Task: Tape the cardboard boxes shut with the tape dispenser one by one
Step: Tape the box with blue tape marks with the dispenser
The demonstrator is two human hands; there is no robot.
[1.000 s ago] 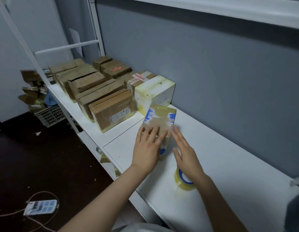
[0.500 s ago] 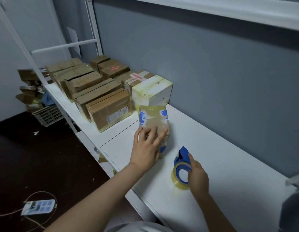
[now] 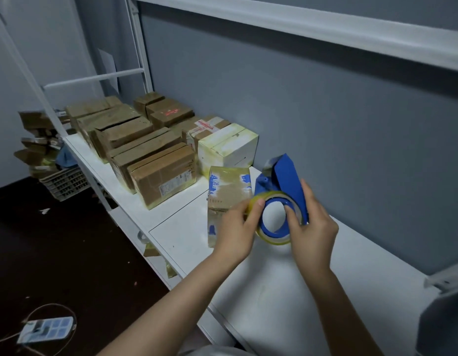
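You hold the tape dispenser [image 3: 285, 178] in the air just right of the frame's centre, its blue body pointing up toward the grey wall [image 3: 325, 111] and its tape roll [image 3: 274, 238] facing you. Your right hand [image 3: 312, 227] grips it from the right, thumb hooked into the roll's blue core and fingers wrapped round the back of the body. Your left hand [image 3: 237, 227] pinches the roll from the left: the thumb presses on its yellowish rim and the curled fingers go behind, out of sight.

Just behind your left hand a small taped box [image 3: 228, 188] with blue print stands upright on the white table [image 3: 274, 304]. The hand covers its lower right part, and you cannot tell whether it touches the box.

Beyond that box, toward the wall, sits a white box [image 3: 228, 147] with yellowed tape. To its left, brown cardboard boxes [image 3: 161, 173] stand packed together, running toward the upper left of the frame.

Past the table's left edge a plastic basket [image 3: 66, 183] sits on the dark floor [image 3: 81, 253]. A power strip [image 3: 45, 327] with its cable lies in the lower left corner.
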